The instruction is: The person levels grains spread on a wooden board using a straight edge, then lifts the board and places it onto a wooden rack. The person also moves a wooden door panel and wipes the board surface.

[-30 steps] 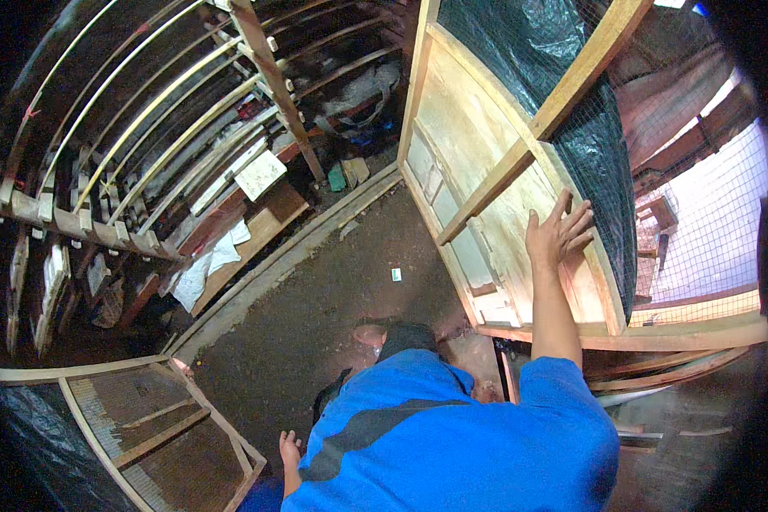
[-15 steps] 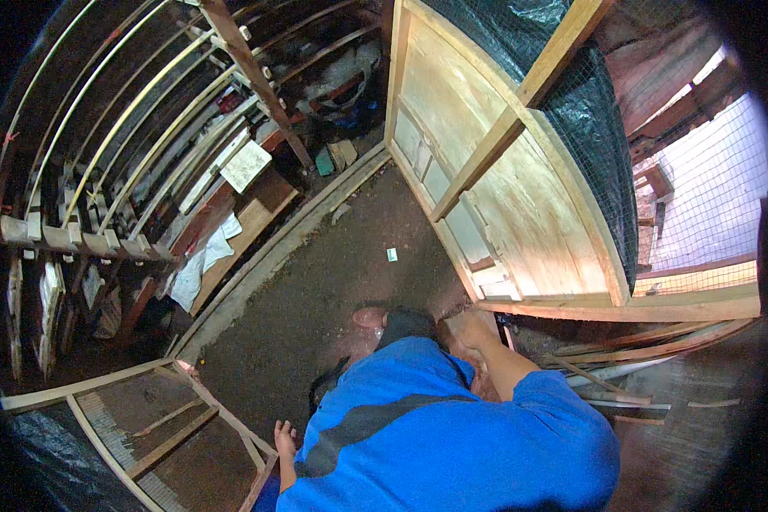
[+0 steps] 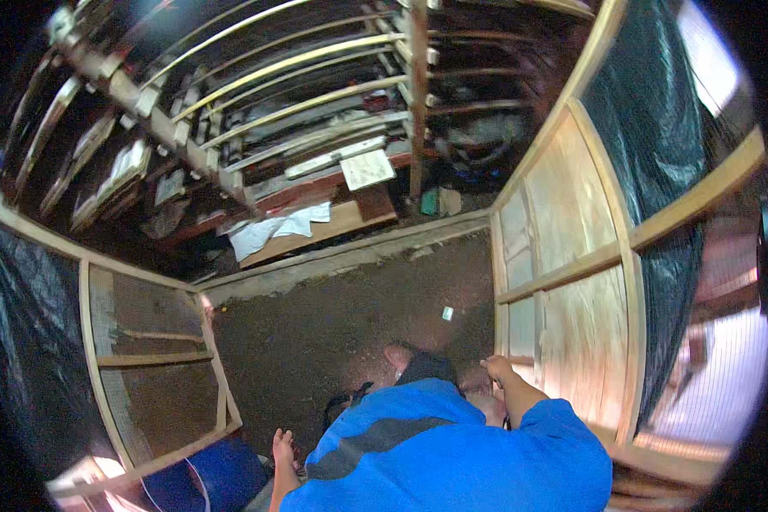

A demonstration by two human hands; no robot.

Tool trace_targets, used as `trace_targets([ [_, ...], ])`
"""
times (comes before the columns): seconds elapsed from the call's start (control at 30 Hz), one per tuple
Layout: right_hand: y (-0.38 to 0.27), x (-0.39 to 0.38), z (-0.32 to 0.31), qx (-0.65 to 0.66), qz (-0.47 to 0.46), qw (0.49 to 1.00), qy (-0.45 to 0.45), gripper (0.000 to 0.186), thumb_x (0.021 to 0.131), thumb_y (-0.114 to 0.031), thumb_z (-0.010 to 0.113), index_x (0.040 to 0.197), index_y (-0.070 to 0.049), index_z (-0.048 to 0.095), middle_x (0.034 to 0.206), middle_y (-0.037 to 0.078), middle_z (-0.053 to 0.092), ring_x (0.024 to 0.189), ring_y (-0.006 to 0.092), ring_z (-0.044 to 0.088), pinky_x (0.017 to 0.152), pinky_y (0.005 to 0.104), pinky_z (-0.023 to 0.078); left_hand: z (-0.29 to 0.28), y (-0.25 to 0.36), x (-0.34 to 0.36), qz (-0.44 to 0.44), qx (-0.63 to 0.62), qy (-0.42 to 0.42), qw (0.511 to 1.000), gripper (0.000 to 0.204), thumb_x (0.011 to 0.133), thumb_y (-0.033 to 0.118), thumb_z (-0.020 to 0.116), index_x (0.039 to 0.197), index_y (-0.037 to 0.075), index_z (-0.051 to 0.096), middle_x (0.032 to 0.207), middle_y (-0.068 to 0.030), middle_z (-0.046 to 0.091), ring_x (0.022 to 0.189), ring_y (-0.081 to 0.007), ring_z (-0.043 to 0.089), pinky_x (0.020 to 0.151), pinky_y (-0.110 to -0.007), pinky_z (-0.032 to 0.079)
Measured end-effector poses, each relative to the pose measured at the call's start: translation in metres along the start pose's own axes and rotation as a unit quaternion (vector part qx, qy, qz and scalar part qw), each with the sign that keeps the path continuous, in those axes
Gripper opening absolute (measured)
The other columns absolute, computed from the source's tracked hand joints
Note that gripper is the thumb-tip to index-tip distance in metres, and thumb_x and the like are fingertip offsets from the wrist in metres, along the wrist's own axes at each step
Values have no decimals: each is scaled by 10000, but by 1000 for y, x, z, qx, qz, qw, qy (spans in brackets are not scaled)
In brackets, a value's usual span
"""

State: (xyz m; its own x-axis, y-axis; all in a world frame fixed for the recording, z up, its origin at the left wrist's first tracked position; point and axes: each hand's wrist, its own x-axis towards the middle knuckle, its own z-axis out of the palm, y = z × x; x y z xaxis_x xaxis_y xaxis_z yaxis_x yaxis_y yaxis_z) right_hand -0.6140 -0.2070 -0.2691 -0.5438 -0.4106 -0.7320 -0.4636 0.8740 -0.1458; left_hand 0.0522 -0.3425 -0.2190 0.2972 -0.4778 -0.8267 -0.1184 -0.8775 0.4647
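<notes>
My left hand hangs at my left side with its fingers loosely bent and apart. It holds nothing; the nearest thing is a blue rounded container lower left. My right hand is out in front of my right side, close to the lower edge of a wooden-framed plywood panel. Its fingers bend down out of sight and are blurred, so what they hold, if anything, does not show. Whether the hand touches the panel is unclear. A small pale piece lies on the dark dirt floor ahead.
A wooden frame with mesh stands at left, beside black plastic sheeting. Across the back runs a low sill, with slatted racks, a white cloth and a pale square board beyond.
My view has turned to the right, swinging the racks and panel across it. My right hand has moved from beside the panel's bottom edge to a raised place in front. My left hand stays low.
</notes>
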Motion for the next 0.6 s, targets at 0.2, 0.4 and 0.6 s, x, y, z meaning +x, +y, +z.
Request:
trace_targets([
  [0.2,-148,86,-71,58,-95,994,18,476,896,-410,713,1166,-18,725,1197,194,716,1146,332,677,995,413,508,9,-83,-74,-104,-186,68,975,637,955,259,654,1533,147,409,973,-50,627,531,-143,468,439,-303,370],
  [0.4,-303,83,-82,109,-208,969,-72,494,889,-362,731,1233,-10,688,1212,173,718,1082,299,699,970,388,514,34,-168,-127,-206,-348,132,905,446,960,247,655,1386,279,527,828,20,471,543,-115,409,442,-278,330],
  [0.6,-372,66,-25,-79,-308,944,-91,555,881,-399,728,1255,9,677,1233,181,715,1143,313,685,985,398,518,52,-229,-137,-239,-334,127,903,674,935,331,668,1540,213,394,1269,-80,555,921,-198,521,747,-430,471],
])
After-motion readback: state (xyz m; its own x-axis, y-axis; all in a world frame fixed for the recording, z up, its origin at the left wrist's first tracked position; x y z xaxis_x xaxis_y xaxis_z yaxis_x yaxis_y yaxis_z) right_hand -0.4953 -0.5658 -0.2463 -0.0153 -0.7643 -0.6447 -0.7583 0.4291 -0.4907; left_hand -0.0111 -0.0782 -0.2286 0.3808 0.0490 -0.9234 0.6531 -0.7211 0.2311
